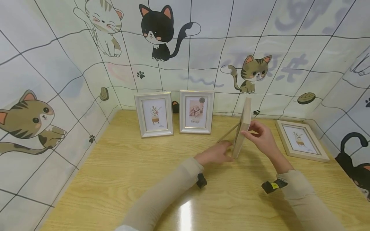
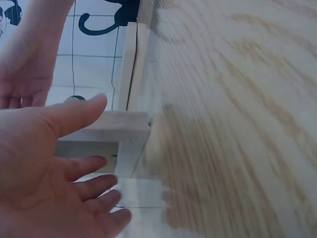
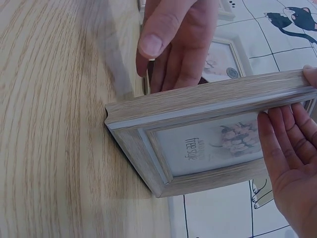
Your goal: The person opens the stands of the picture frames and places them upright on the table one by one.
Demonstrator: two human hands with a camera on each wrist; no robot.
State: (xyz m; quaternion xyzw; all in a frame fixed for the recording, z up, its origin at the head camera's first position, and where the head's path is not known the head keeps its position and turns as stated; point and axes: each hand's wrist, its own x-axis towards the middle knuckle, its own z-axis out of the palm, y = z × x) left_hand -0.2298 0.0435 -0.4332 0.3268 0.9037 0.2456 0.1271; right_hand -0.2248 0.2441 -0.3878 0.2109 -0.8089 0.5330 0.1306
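Note:
A light wood picture frame (image 1: 243, 128) stands edge-on towards the head camera, its bottom on the table and its back strut (image 1: 229, 132) swung out to the left. My right hand (image 1: 261, 138) pinches its near side edge, thumb on the edge and fingers on the front. In the right wrist view, that front shows a pink flower print (image 3: 240, 139) with "free style" lettering. Low behind the frame is my left hand (image 1: 215, 154), near the strut. The left wrist view shows this hand (image 2: 54, 158) with thumb and fingers spread apart, holding nothing.
Two white picture frames, one with a plant print (image 1: 155, 115) and one with a flower print (image 1: 196, 112), stand at the back. On the right, another wood frame (image 1: 302, 141) lies face up. Cat-printed sheeting (image 1: 202, 51) borders the wooden table (image 1: 124, 179).

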